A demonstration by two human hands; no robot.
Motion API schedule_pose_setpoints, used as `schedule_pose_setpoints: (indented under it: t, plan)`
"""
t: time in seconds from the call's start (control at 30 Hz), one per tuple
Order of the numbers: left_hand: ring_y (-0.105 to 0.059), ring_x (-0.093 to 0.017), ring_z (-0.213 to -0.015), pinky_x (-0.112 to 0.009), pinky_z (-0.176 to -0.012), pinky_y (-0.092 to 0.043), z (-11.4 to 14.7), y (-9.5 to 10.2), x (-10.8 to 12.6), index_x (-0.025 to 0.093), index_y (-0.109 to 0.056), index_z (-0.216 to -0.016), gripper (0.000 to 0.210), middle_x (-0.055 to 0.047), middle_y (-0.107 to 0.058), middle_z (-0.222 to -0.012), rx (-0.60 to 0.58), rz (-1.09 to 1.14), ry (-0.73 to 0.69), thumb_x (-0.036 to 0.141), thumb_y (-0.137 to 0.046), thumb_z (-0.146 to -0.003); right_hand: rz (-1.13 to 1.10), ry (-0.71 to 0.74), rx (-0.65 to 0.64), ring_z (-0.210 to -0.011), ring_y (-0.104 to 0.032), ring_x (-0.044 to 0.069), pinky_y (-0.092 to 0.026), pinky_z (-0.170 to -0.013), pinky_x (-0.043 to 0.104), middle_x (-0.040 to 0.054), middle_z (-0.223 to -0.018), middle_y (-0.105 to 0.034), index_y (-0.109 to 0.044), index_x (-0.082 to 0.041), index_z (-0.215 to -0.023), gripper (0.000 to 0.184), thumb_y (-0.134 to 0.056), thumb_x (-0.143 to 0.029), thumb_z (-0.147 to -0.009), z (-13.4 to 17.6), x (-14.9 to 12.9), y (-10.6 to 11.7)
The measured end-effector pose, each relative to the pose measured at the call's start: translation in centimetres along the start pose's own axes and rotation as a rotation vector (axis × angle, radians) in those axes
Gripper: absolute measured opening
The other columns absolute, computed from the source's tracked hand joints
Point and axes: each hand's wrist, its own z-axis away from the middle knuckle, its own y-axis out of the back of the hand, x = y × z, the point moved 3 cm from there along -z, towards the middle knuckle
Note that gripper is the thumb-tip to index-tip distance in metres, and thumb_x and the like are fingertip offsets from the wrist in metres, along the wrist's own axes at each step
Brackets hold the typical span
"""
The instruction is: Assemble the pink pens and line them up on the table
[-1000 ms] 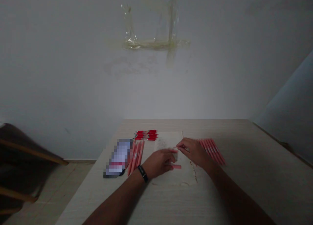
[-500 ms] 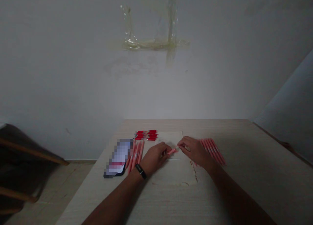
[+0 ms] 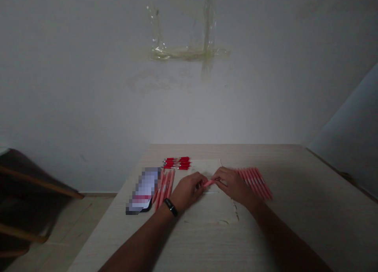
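Between my hands, over a pale sheet on the table, is a slim pink pen (image 3: 209, 183). My left hand (image 3: 189, 188) is closed on its left part, thumb and fingers pinching it. The fingertips of my right hand (image 3: 232, 185) are closed on its right end and hide it. To the right, touching or just behind my right hand, lies a row of several pink pens (image 3: 256, 181). More pink pens (image 3: 165, 185) lie left of my left hand, which partly covers them.
Several red pens (image 3: 177, 163) lie stacked toward the back left of the table (image 3: 295, 224). A phone (image 3: 146, 187), partly pixelated, rests by the left edge. The pale sheet (image 3: 206, 209) has brownish, worn edges. Behind the table stands a wall (image 3: 189, 110) with peeling tape.
My right hand has closed in slightly on the pink pen. The small pale piece visible between pen and right fingertips no longer shows. My left hand has stayed nearly still.
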Motion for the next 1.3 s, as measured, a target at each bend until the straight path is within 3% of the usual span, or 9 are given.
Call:
schedule_pose_setpoints:
  t: [0.2, 0.3, 0.47, 0.63, 0.77, 0.9, 1.0, 1.17, 1.3]
  plan:
    - [-0.057, -0.015, -0.076, -0.025, -0.069, -0.041, -0.1, 0.5, 0.2, 0.019, -0.064, -0.097, 0.018, -0.004, -0.066, -0.088, 0.052, 0.129, 0.002, 0.033, -0.056, -0.092, -0.125, -0.090, 0.080, -0.098, -0.064, 0.017, -0.049, -0.090, 0.033, 0.0056, -0.112, -0.067, -0.059, -0.024, -0.122, 0.029, -0.054, -0.018, -0.094, 0.2, -0.2, -0.9]
    - [-0.057, -0.014, -0.073, -0.024, -0.066, -0.041, -0.2, 0.7, 0.0, 0.017, -0.059, -0.096, 0.016, -0.003, -0.065, -0.083, 0.101, 0.252, 0.015, 0.033, -0.056, -0.092, -0.096, -0.115, 0.131, -0.089, -0.064, 0.016, -0.050, -0.085, 0.031, 0.0046, -0.106, -0.068, -0.061, -0.023, -0.118, 0.028, -0.054, -0.016, -0.092, 0.2, 0.4, -0.5]
    - [-0.056, -0.014, -0.073, -0.023, -0.066, -0.042, -0.3, 0.8, 0.1, 0.017, -0.058, -0.093, 0.016, -0.002, -0.063, -0.082, 0.120, 0.314, -0.002, 0.033, -0.056, -0.093, 0.012, -0.069, 0.110, -0.092, -0.062, 0.018, -0.048, -0.084, 0.032, 0.0044, -0.097, -0.067, -0.065, -0.022, -0.106, 0.020, -0.055, -0.014, -0.090, 0.1, 0.7, -0.3]
    - [-0.058, -0.014, -0.075, -0.024, -0.068, -0.043, -0.1, 0.4, 0.8, 0.018, -0.066, -0.100, 0.021, -0.004, -0.065, -0.086, -0.050, 0.130, -0.094, 0.033, -0.052, -0.095, 0.059, -0.138, 0.152, -0.089, -0.061, 0.018, -0.047, -0.080, 0.031, 0.0038, -0.096, -0.065, -0.065, -0.021, -0.102, 0.019, -0.056, -0.011, -0.088, 0.1, 1.6, -0.2]
    - [-0.059, -0.019, -0.111, -0.029, -0.094, -0.044, 0.3, -0.7, 1.0, 0.022, -0.066, -0.105, 0.019, -0.007, -0.067, -0.113, -0.216, 0.073, -0.246, 0.026, -0.051, -0.096, 0.063, -0.182, 0.122, -0.085, -0.061, 0.017, -0.046, -0.078, 0.030, 0.0028, -0.095, -0.065, -0.065, -0.021, -0.099, 0.017, -0.057, -0.012, -0.087, 0.2, 2.0, -0.4]
    - [-0.049, -0.020, -0.130, -0.031, -0.105, -0.039, 0.5, -1.4, 0.8, 0.021, -0.064, -0.097, 0.011, -0.006, -0.069, -0.106, -0.286, 0.044, -0.275, 0.023, -0.054, -0.094, 0.073, -0.169, 0.080, -0.090, -0.061, 0.017, -0.045, -0.081, 0.030, 0.0025, -0.094, -0.065, -0.065, -0.021, -0.097, 0.014, -0.058, -0.013, -0.088, 0.2, 1.6, -0.6]
    - [-0.055, -0.020, -0.120, -0.028, -0.099, -0.042, 0.3, -1.2, 0.8, 0.021, -0.063, -0.095, 0.010, -0.006, -0.068, -0.107, -0.266, 0.015, -0.229, 0.024, -0.054, -0.093, 0.076, -0.166, 0.051, -0.090, -0.061, 0.016, -0.045, -0.082, 0.029, 0.0019, -0.094, -0.065, -0.065, -0.021, -0.095, 0.012, -0.059, -0.013, -0.089, 0.2, 1.3, -0.6]
    - [-0.060, -0.015, -0.081, -0.023, -0.072, -0.043, 0.0, -0.4, -0.3, 0.019, -0.064, -0.090, 0.007, -0.004, -0.064, -0.093, -0.167, -0.152, -0.016, 0.020, -0.057, -0.087, 0.109, -0.136, -0.019, -0.088, -0.061, 0.016, -0.043, -0.081, 0.028, 0.0016, -0.091, -0.064, -0.066, -0.020, -0.091, 0.008, -0.060, -0.014, -0.090, 0.3, 1.0, -0.7]
    - [-0.058, -0.015, -0.077, -0.023, -0.067, -0.040, 0.0, -0.5, -1.2, 0.019, -0.065, -0.086, 0.006, -0.003, -0.063, -0.089, -0.174, -0.233, 0.060, 0.018, -0.060, -0.082, 0.140, -0.123, -0.091, -0.087, -0.060, 0.016, -0.042, -0.079, 0.027, 0.0014, -0.088, -0.064, -0.066, -0.020, -0.087, 0.007, -0.062, -0.014, -0.089, 0.3, 0.7, -0.9]
